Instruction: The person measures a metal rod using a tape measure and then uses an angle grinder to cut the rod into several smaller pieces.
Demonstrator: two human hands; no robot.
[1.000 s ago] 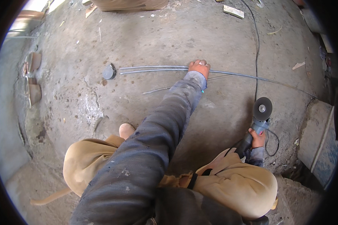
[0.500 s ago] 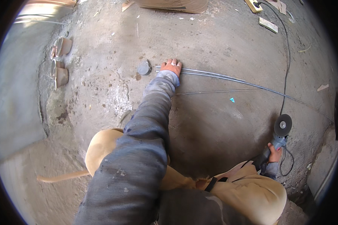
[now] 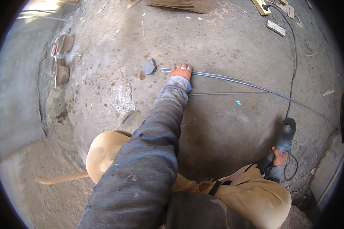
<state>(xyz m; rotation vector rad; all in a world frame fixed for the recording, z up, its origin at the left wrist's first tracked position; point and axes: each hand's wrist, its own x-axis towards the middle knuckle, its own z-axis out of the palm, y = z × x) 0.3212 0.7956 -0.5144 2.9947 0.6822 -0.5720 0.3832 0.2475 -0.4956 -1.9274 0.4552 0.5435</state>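
Two slim, dull-grey metal rods point(image 3: 215, 76) of unequal length

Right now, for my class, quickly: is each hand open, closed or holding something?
Left hand: closed over the metal rods.
Right hand: closed, holding the grinder.

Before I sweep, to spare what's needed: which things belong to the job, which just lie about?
In use: metal rods under left hand; grinder in right hand; probably black cord, grey round object.

Likely lying about: blue scrap; brown pots.
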